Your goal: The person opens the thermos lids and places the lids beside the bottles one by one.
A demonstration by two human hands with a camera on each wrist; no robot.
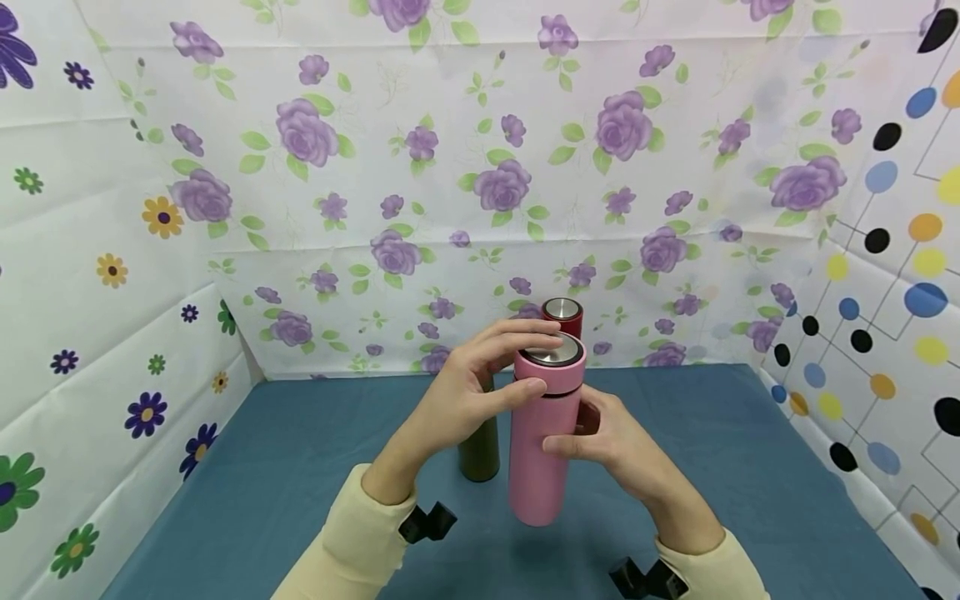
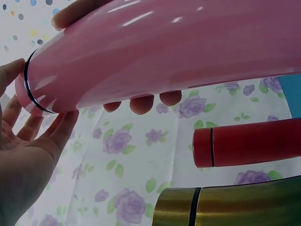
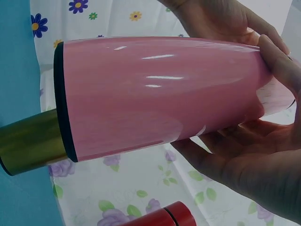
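Observation:
A pink bottle (image 1: 537,467) with a silver-topped lid (image 1: 553,353) is held upright in the head view, its base seemingly just above the table. The left hand (image 1: 457,392) grips the lid from the left, thumb on the near side and fingers over the far side. Lower down, the right hand (image 1: 618,442) holds the bottle's body from the right. In the left wrist view the left hand (image 2: 33,141) has its fingertips around the lid's dark seam. The right wrist view shows the right hand (image 3: 244,141) wrapped around the pink body (image 3: 141,94).
A dark green bottle (image 1: 479,450) stands behind and left of the pink one. Behind it rises a red bottle (image 1: 564,315), mostly hidden. The blue tabletop (image 1: 315,467) meets a flowered cloth (image 1: 450,167) at the back, with patterned cloths on both sides.

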